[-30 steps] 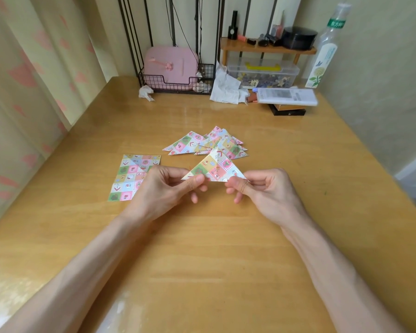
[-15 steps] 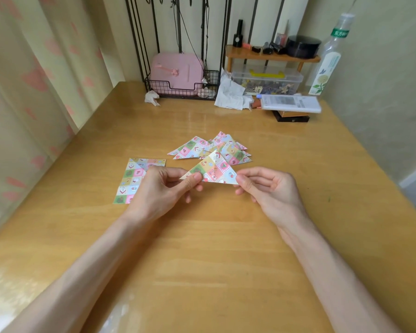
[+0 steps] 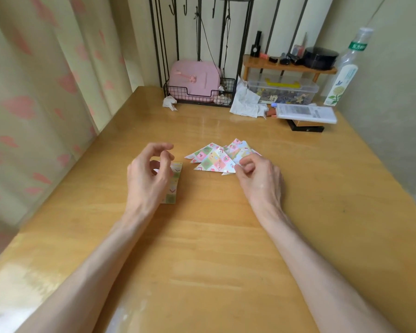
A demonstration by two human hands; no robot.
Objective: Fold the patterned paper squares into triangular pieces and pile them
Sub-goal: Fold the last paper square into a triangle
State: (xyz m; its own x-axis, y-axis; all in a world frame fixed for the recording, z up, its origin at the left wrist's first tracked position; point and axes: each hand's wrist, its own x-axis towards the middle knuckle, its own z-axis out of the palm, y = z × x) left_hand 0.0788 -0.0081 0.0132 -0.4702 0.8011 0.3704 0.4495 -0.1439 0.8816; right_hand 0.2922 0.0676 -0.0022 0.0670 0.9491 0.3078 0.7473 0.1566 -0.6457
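Your left hand (image 3: 149,175) hangs left of the frame's centre with its fingers loosely curled. It has hold of nothing, and the thumb and forefinger are apart. Under it lies the stack of unfolded paper squares (image 3: 174,188), flat on the worktop (image 3: 202,248). Your palm hides most of the stack, so only its right strip shows.

Your right hand (image 3: 259,181) is just right of centre with its fingers curled in. The thumb and forefinger appear to pinch the right corner of the top triangle (image 3: 214,162). That piece lies flat, its long edge toward the bottom of the frame. It sits on the pile of folded triangles (image 3: 238,147), which fans out toward the top and right behind your knuckles. The pile and the stack of squares lie near each other but apart, with bare wood between them.

Along the top of the frame, a wire basket (image 3: 195,98) holds a pink case (image 3: 193,78). To its right come a crumpled tissue (image 3: 246,103), a clear box (image 3: 283,91) under a small wooden shelf (image 3: 288,67), and a tall bottle (image 3: 344,78). A curtain (image 3: 34,92) fills the left side.
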